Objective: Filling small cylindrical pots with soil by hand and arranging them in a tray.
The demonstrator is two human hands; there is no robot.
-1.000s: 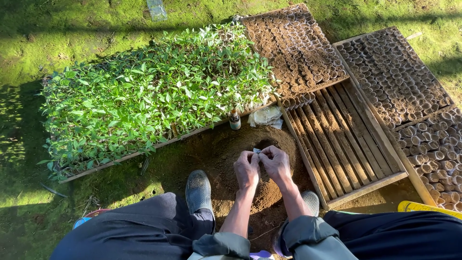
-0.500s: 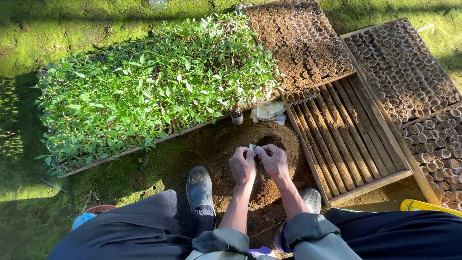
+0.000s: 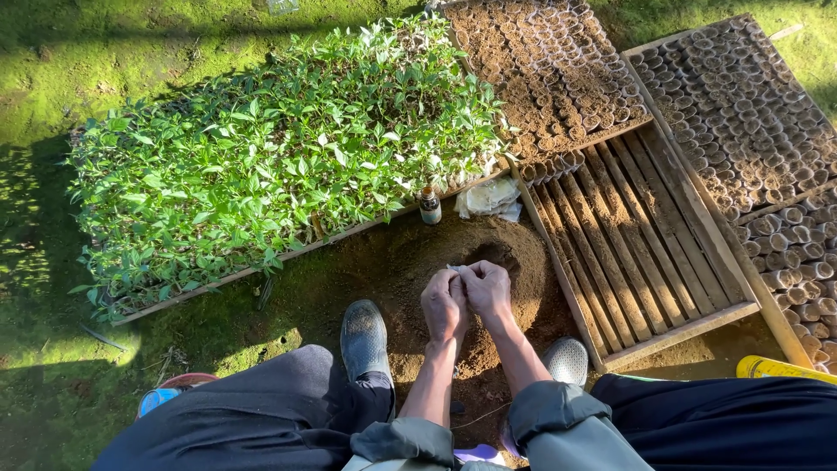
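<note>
Sunlit grass (image 3: 131, 70) runs round a bare patch of brown soil (image 3: 410, 262), where a person sits with a dark shoe (image 3: 364, 338) on one side and a pale shoe (image 3: 567, 360) on the other. Both hands meet over a low mound of soil (image 3: 488, 288) with a hollow in its top. Left hand (image 3: 443, 305) and right hand (image 3: 486, 290) are curled nearly closed, fingertips pinched together on a small pale cup (image 3: 456, 270); only a sliver of it shows, so its exact make is hard to tell. Judging by the rows of small pots (image 3: 741, 96) in the wooden trays to the right, it is likely a thin, light, soft thing that would crumple under a hard squeeze, so a gentle pinch at the rim with both sets of fingertips looks the safest hold. An empty slatted wooden tray (image 3: 645, 253) lies just right of the mound. Behind it stand a small dark bottle (image 3: 430, 207) and a crumpled plastic bag (image 3: 490, 197), beside a broad bed of green seedlings (image 3: 279, 157)
</note>
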